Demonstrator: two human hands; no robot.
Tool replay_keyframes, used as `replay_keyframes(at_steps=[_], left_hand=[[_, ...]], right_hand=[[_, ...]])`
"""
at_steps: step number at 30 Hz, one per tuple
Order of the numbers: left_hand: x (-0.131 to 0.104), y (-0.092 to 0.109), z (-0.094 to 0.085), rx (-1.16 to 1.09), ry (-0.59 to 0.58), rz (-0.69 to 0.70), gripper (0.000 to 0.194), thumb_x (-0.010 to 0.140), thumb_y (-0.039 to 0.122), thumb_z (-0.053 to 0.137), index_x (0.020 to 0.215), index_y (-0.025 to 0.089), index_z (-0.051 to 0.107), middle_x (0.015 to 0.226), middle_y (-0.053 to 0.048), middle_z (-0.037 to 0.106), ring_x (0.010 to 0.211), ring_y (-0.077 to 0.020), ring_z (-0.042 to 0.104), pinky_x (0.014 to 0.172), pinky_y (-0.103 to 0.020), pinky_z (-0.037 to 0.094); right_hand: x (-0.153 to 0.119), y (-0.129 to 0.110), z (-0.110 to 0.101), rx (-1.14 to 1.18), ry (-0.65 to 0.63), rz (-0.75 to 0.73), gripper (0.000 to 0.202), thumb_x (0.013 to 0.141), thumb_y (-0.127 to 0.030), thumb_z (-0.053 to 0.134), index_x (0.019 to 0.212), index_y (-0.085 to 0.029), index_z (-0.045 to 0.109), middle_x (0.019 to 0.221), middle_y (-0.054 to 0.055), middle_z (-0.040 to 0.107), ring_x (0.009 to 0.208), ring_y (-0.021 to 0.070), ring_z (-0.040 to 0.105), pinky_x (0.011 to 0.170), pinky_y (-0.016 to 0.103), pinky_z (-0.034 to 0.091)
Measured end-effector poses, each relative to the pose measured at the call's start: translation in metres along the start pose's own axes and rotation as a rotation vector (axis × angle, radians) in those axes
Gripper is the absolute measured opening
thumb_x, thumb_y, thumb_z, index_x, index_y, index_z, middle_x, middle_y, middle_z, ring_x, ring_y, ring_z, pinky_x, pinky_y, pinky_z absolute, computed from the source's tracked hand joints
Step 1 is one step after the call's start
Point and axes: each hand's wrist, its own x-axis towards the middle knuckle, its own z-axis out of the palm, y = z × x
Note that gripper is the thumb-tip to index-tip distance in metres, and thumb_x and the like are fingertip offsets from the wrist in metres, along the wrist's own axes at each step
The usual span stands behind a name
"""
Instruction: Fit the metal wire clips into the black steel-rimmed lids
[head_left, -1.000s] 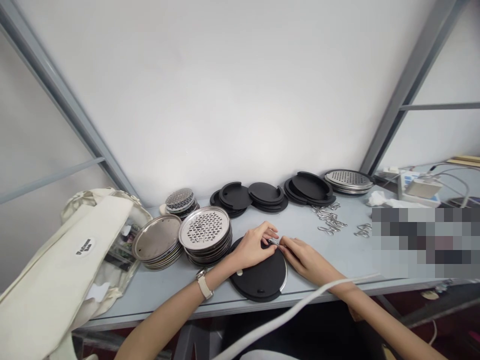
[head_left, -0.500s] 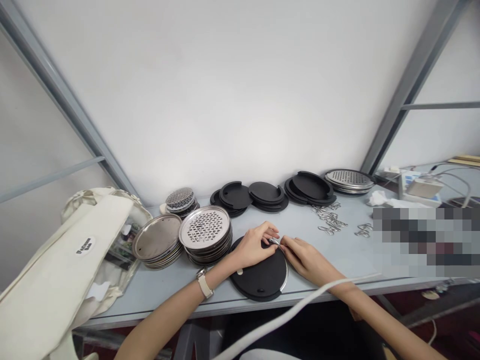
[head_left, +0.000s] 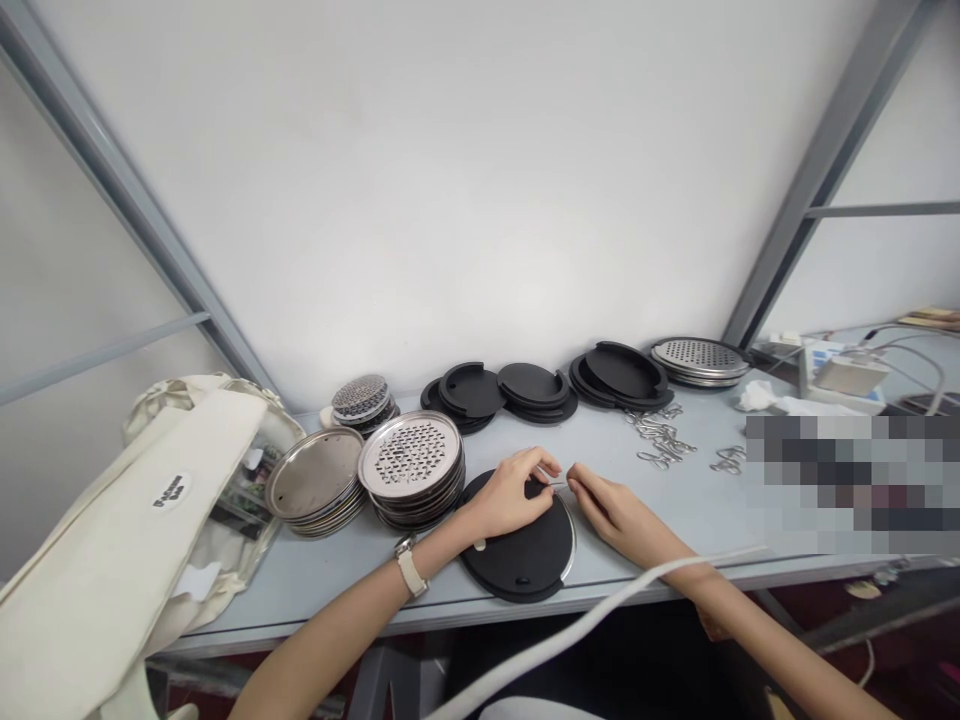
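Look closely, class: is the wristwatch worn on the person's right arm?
No, the wristwatch is strapped around the wrist just behind the left hand.

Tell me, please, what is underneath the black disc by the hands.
Under the black disc, a thin silvery rim shows along its right edge; whatever else lies beneath is covered by the disc.

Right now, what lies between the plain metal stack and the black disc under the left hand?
The head view shows the perforated disc stack between the plain metal stack and black disc, left forearm alongside.
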Motion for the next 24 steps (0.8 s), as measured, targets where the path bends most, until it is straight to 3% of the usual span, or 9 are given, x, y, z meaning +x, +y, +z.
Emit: replay_keyframes(at_steps=[9,15,24], left_hand=[[0.0011,0.0039,-0.0023,0.042,-0.036,0.024,0.014,0.081,0.010,0.051,0.089,0.018,0.060,0.088,-0.002,0.064,0.085,-0.0150,0.059,0.084,-0.028,0.046],[0.0023,0.0025,-0.0021,0.079,0.071,0.021,0.015,0.082,0.009,0.048,0.088,0.018,0.059,0.089,-0.002,0.063,0.086,-0.0150,0.059,0.084,-0.028,0.045],[0.0010,-0.0023,-0.0009,0.205,0.088,-0.037,0.014,0.081,0.009,0.049,0.084,0.019,0.058,0.088,0.000,0.062,0.089,-0.0158,0.058,0.089,-0.032,0.039]], right_hand=[[-0.0046,-0.0014,0.0019,-0.027,0.044,-0.047,0.019,0.098,-0.026,0.028,0.092,-0.021,0.046,0.076,0.005,0.059,0.066,0.0183,0.056,0.065,0.030,0.044],[-0.0007,-0.0019,0.0018,-0.049,-0.030,-0.048,0.021,0.098,-0.027,0.029,0.086,-0.022,0.046,0.072,0.003,0.057,0.065,0.0188,0.057,0.062,0.028,0.043],[0.0004,-0.0024,0.0029,-0.076,-0.055,-0.054,0.021,0.097,-0.026,0.031,0.084,-0.022,0.047,0.074,0.004,0.058,0.069,0.0195,0.058,0.063,0.029,0.043]])
